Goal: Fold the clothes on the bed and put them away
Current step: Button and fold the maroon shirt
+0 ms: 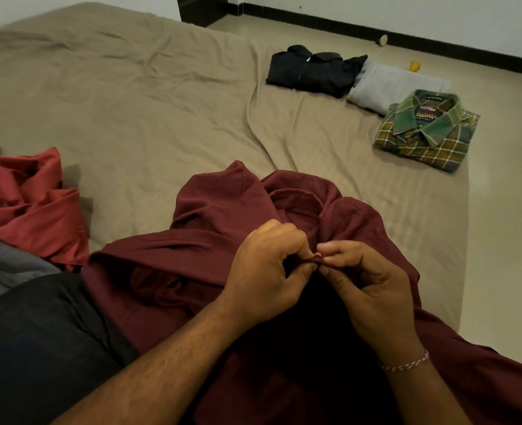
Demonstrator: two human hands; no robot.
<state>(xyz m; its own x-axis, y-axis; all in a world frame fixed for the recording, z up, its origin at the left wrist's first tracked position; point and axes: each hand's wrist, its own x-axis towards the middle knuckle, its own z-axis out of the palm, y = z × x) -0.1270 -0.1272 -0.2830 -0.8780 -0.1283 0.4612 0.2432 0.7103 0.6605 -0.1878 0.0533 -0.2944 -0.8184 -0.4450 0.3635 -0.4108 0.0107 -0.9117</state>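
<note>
Three folded shirts (407,99) lie at two o'clock on the bed (137,96), its tan sheet wrinkled; beige floor and white wall beyond. Both hands, left hand (266,271) and right hand (367,280), pinch the maroon shirt (217,210) at six o'clock.

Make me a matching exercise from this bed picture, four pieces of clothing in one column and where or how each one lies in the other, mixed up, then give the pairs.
Column one:
1. maroon shirt
2. plaid shirt
3. black shirt
4. red garment

Column two:
A. folded, farthest from the person
B. crumpled in a heap at the left
C. pinched at the front by both hands
D. folded, collar and label showing, at the right

Pairs: 1-C, 2-D, 3-A, 4-B. The left hand and right hand meet at a button.
</note>
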